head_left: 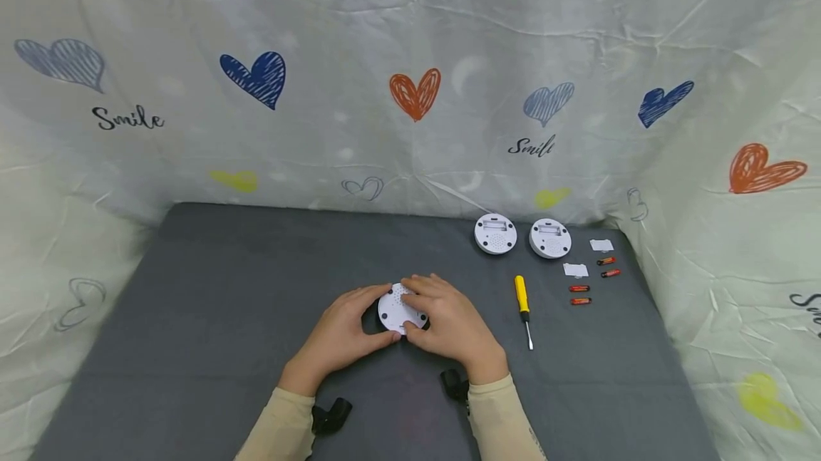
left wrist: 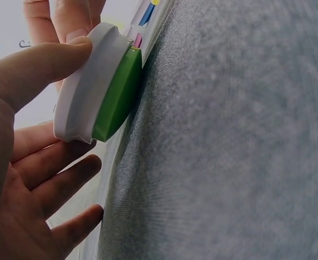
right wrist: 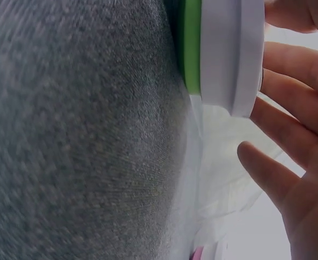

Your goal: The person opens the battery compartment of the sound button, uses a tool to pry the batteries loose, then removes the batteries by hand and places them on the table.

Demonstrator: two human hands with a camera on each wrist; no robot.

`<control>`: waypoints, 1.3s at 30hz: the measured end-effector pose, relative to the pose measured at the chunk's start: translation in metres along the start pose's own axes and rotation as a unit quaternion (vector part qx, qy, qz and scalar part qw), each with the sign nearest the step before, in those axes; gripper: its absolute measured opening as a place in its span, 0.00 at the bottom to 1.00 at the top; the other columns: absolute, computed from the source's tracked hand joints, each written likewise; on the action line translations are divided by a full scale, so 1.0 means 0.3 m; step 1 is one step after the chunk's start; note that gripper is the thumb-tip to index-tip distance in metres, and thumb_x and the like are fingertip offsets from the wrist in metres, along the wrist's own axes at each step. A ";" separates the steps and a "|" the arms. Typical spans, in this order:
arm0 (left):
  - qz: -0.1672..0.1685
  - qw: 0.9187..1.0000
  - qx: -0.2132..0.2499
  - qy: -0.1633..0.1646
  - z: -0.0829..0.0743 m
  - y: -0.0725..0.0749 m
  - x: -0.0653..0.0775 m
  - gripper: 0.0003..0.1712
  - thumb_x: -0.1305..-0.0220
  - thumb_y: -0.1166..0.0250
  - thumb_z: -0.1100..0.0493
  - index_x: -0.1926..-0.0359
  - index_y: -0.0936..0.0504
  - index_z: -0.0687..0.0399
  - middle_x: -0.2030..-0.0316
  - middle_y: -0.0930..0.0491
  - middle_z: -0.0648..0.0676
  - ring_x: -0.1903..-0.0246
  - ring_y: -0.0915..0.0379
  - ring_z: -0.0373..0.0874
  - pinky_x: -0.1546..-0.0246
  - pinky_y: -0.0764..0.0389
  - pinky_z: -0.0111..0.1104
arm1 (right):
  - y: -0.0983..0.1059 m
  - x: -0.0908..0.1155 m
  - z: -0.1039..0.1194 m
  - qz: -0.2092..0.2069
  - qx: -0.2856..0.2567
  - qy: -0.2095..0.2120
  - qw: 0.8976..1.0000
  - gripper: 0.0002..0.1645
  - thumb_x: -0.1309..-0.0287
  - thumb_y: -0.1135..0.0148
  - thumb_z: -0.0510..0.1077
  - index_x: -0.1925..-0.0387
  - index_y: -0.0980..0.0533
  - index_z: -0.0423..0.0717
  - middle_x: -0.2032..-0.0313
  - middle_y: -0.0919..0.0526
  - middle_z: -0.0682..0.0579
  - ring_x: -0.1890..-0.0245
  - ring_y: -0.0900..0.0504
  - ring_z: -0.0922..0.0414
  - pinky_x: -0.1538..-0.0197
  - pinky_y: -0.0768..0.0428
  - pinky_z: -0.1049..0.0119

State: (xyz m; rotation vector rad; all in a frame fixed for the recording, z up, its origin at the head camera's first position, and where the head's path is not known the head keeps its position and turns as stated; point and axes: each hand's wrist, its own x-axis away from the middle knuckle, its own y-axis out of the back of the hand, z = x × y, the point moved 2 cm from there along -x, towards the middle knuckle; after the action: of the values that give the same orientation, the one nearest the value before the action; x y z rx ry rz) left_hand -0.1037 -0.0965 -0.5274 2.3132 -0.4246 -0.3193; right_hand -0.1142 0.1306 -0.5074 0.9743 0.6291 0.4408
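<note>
While gripping a white disc point(head_left: 394, 310) by its rim in the left hand point(head_left: 343, 322), touches its upturned face with fingers of the relaxed right hand point(head_left: 445, 318). Has it between both, equally near, round without long axis, and a screwdriver point(head_left: 522, 298) well apart, rightward.

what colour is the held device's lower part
Green lower part, clearest in the left wrist view.

In the head view, the right hand point(head_left: 447, 318) partly covers the round white device point(head_left: 392, 311), and the red batteries point(head_left: 580, 288) appear too small for reading any markings. The right-wrist view's top edge crops the device.
</note>
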 end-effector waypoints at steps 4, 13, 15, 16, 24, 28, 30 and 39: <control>0.000 1.000 -0.003 -0.003 0.000 0.000 -0.001 0.50 0.38 0.17 0.39 0.21 0.25 0.52 0.26 0.23 0.55 0.28 0.27 0.59 0.30 0.25 0.60 | -0.005 -0.001 -0.001 0.001 0.005 0.004 1.000 0.25 0.34 0.23 0.45 0.38 0.13 0.44 0.30 0.18 0.48 0.26 0.23 0.50 0.19 0.34 0.54; 0.003 1.000 -0.005 0.000 -0.001 0.000 0.002 0.50 0.38 0.17 0.39 0.21 0.25 0.52 0.26 0.23 0.55 0.27 0.27 0.59 0.29 0.25 0.60 | -0.002 -0.002 0.007 0.002 0.012 0.016 1.000 0.24 0.36 0.21 0.45 0.40 0.12 0.44 0.32 0.16 0.49 0.28 0.21 0.50 0.20 0.32 0.55; 0.002 1.000 -0.005 -0.001 -0.001 0.001 0.002 0.50 0.38 0.17 0.40 0.21 0.25 0.53 0.27 0.23 0.55 0.28 0.27 0.59 0.29 0.26 0.60 | 0.001 -0.003 0.013 0.001 0.021 0.025 0.999 0.24 0.36 0.21 0.45 0.40 0.12 0.44 0.33 0.15 0.49 0.29 0.21 0.50 0.21 0.31 0.54; 0.002 1.000 -0.005 -0.001 -0.003 0.003 0.002 0.50 0.38 0.17 0.40 0.21 0.25 0.53 0.27 0.23 0.56 0.28 0.27 0.59 0.29 0.26 0.60 | 0.002 -0.004 0.016 0.001 0.025 0.029 0.999 0.23 0.35 0.21 0.45 0.40 0.12 0.44 0.33 0.15 0.49 0.29 0.20 0.50 0.21 0.31 0.53; 0.003 1.000 -0.013 0.001 -0.007 0.003 0.004 0.50 0.37 0.18 0.40 0.20 0.26 0.54 0.27 0.23 0.57 0.28 0.27 0.60 0.29 0.26 0.61 | 0.008 -0.010 0.036 0.007 0.041 0.037 0.998 0.16 0.34 0.24 0.44 0.46 0.09 0.46 0.35 0.14 0.48 0.30 0.19 0.50 0.28 0.21 0.52; 0.001 1.000 -0.012 0.004 -0.008 0.004 0.006 0.50 0.37 0.18 0.40 0.20 0.26 0.53 0.27 0.23 0.57 0.28 0.27 0.61 0.30 0.25 0.61 | 0.005 -0.012 0.041 0.017 0.045 0.034 0.998 0.15 0.32 0.25 0.44 0.46 0.09 0.48 0.34 0.14 0.49 0.29 0.20 0.53 0.36 0.15 0.55; -0.001 1.000 -0.010 0.004 -0.008 0.002 0.007 0.50 0.37 0.18 0.41 0.20 0.26 0.53 0.27 0.23 0.57 0.28 0.27 0.61 0.30 0.25 0.61 | 0.003 -0.012 0.041 0.021 0.039 0.033 0.998 0.14 0.32 0.25 0.43 0.46 0.09 0.48 0.34 0.15 0.49 0.29 0.20 0.53 0.36 0.15 0.55; -0.003 1.000 0.004 0.002 -0.011 -0.015 0.000 0.49 0.35 0.19 0.42 0.20 0.27 0.54 0.26 0.24 0.59 0.29 0.26 0.61 0.32 0.23 0.60 | -0.008 -0.011 0.028 0.005 0.008 0.048 0.999 0.11 0.34 0.28 0.37 0.53 0.08 0.47 0.37 0.13 0.45 0.31 0.18 0.50 0.36 0.15 0.56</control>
State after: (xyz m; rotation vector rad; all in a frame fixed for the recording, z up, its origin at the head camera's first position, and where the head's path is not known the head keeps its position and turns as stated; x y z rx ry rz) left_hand -0.1015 -0.0915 -0.5285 2.3223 -0.4172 -0.3161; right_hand -0.1109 0.1223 -0.5050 0.9761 0.7159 0.4935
